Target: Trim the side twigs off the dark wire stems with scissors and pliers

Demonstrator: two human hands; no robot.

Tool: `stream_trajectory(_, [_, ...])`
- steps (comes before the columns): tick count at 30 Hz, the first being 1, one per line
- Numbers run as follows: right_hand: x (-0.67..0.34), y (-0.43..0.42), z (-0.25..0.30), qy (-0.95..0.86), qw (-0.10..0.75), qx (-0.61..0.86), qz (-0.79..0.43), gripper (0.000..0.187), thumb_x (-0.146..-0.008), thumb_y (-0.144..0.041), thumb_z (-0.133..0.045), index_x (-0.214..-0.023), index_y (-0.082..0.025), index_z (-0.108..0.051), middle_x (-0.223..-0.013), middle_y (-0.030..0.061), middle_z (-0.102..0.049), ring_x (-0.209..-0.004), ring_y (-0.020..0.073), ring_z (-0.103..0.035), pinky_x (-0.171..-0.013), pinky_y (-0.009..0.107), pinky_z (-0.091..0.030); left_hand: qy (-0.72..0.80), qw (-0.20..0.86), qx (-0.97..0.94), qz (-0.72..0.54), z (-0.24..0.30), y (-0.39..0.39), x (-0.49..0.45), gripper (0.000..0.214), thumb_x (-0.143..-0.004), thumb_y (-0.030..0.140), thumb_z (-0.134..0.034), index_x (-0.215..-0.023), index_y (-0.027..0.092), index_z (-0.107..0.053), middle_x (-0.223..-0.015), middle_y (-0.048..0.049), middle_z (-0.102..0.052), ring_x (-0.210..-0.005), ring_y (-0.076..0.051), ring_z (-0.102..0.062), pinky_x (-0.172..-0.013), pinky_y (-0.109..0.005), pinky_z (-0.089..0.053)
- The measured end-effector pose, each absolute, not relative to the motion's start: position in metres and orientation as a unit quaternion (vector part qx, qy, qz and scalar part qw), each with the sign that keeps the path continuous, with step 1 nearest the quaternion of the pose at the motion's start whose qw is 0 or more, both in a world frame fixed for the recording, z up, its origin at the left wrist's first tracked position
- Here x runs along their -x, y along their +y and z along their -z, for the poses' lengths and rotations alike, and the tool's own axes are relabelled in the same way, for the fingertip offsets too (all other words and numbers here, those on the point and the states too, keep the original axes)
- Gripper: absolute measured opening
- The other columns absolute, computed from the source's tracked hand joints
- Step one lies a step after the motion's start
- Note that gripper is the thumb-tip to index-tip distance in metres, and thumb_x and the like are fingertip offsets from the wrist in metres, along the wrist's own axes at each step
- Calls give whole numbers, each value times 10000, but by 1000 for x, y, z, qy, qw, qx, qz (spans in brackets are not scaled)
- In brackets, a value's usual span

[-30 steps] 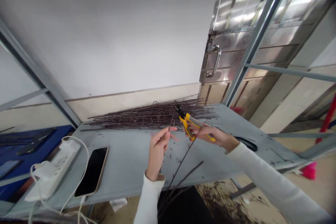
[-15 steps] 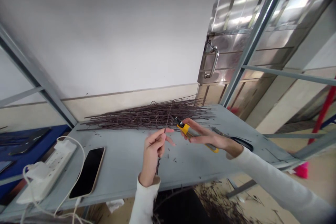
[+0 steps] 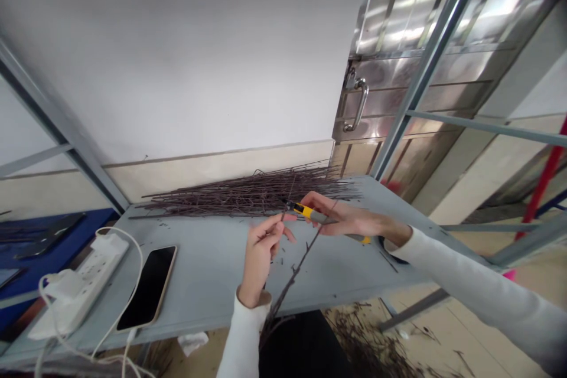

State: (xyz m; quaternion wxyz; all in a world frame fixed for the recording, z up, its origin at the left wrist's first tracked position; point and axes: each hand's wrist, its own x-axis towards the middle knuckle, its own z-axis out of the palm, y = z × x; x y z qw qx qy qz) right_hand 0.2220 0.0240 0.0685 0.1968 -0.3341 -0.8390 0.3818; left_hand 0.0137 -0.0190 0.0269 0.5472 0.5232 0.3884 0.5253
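Left hand [image 3: 259, 248] fingers tight on twig [image 3: 292, 274]; right hand [image 3: 349, 221] fingers tight around yellow cutters [image 3: 303, 210]

This looks like a plain workshop or backroom for handwork rather than a home. A bare grey metal desk [image 3: 212, 271] stands inside a frame of steel posts [image 3: 425, 65] against a blank white wall [image 3: 199, 53]. A heap of thin dark twigs [image 3: 248, 195] lies along its back edge, yellow-handled cutters [image 3: 305, 211] are at work above it, and trimmings litter the floor [image 3: 376, 348] below. A stainless steel door [image 3: 398, 71] with a bar handle [image 3: 358, 107] stands behind, and a power strip [image 3: 80, 292] feeds a phone [image 3: 148, 288].
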Motion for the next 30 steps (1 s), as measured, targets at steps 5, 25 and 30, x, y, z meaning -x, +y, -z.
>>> stream_trajectory(5, [-223,28,-67,-824,193,354,-398,326,-776,-365,-593,-1044,-193,-525,-852,17,-544,-728,143,-513,-611,247,-409,397,547,-539,-504,-30,-19,-12,323,-800,305,-538,-1026,141,-699,-555,0,-587,-371,-32,-167,-367,-217,-93])
stream_trajectory(25, [-184,29,36,-748,415,514,56,326,-806,-304,-526,-1115,-198,-542,-1056,142,-623,-937,280,-555,-855,432,-416,446,568,-449,-526,-11,-12,-27,288,-739,352,-561,-861,113,-664,-494,15,-567,-315,-26,-180,-361,-215,-86])
stream_trajectory(30, [-174,23,43,-735,416,535,24,218,-706,-259,-534,-909,-194,-494,-821,89,-594,-766,241,-549,-651,327,-433,439,552,-492,-511,-10,-10,-23,296,-734,400,-575,-785,124,-670,-420,39,-495,-322,-37,-194,-369,-216,-96])
